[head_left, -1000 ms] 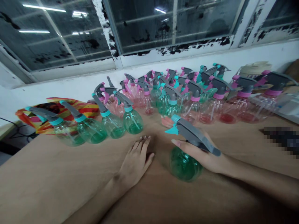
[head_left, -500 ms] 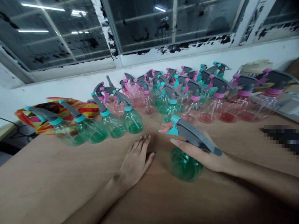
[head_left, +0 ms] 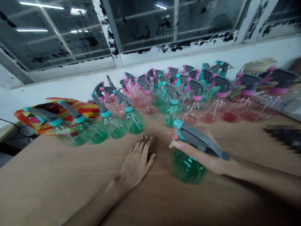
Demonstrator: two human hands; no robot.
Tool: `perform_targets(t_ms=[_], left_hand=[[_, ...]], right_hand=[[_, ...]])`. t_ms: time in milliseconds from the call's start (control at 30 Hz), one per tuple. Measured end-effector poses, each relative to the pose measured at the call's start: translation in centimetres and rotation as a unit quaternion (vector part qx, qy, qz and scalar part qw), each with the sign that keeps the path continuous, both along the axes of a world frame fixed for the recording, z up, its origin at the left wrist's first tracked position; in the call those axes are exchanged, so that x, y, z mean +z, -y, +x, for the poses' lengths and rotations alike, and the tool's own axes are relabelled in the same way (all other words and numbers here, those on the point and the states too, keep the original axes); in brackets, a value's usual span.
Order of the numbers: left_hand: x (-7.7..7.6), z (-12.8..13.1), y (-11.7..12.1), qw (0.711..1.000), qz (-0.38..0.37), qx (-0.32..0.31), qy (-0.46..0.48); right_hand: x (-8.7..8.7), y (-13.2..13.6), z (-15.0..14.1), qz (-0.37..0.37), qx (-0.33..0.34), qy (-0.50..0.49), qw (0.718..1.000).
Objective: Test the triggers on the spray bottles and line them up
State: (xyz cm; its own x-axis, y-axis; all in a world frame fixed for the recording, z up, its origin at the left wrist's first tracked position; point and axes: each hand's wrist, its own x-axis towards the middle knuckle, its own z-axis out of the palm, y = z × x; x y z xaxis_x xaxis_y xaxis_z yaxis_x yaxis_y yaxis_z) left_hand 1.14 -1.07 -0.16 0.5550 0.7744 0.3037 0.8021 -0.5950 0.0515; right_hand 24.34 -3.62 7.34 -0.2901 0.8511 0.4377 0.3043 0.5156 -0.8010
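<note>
My right hand (head_left: pixel 207 158) is wrapped round the neck of a green spray bottle (head_left: pixel 188 172) with a grey head and turquoise nozzle. Its thumb and fingers lie near the trigger, and the fingers behind the neck are partly hidden. The bottle stands close to the wooden table (head_left: pixel 70 179); I cannot tell whether its base touches. My left hand (head_left: pixel 135 160) lies palm down on the table with its fingers stretched out, holding nothing. Just beyond its fingertips stands another green spray bottle (head_left: pixel 133 121), at the end of a short row of green ones.
Several pink spray bottles (head_left: pixel 213 110) stand in rows along the back, mixed with some green ones. A red and yellow striped bag (head_left: pixel 82 106) lies at the back left. At the right are a blurred black object (head_left: pixel 285 138) and a cream container (head_left: pixel 260 66), below windows.
My right fingers have drawn in round the trigger of the spray bottle, whose head has shifted slightly right and down. My left hand has stayed in place.
</note>
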Motion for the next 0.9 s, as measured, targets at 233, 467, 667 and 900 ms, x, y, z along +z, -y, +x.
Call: perform_targets(t_ms=[233, 467, 667, 900], left_hand=[[0.03, -0.01, -0.02, 1.0, 0.009, -0.003, -0.003], [0.13, 0.13, -0.04, 1.0, -0.004, 0.0, -0.007], [-0.06, 0.03, -0.1, 1.0, 0.013, -0.003, -0.011], [0.18, 0.05, -0.02, 1.0, 0.006, -0.006, -0.017]], right_hand=[[0.08, 0.12, 0.19, -0.01, 0.005, -0.015, 1.0], [0.39, 0.28, 0.07, -0.001, -0.027, 0.015, 1.0], [0.25, 0.04, 0.21, -0.012, -0.009, 0.015, 1.0], [0.16, 0.1, 0.21, -0.043, 0.013, -0.001, 0.999]])
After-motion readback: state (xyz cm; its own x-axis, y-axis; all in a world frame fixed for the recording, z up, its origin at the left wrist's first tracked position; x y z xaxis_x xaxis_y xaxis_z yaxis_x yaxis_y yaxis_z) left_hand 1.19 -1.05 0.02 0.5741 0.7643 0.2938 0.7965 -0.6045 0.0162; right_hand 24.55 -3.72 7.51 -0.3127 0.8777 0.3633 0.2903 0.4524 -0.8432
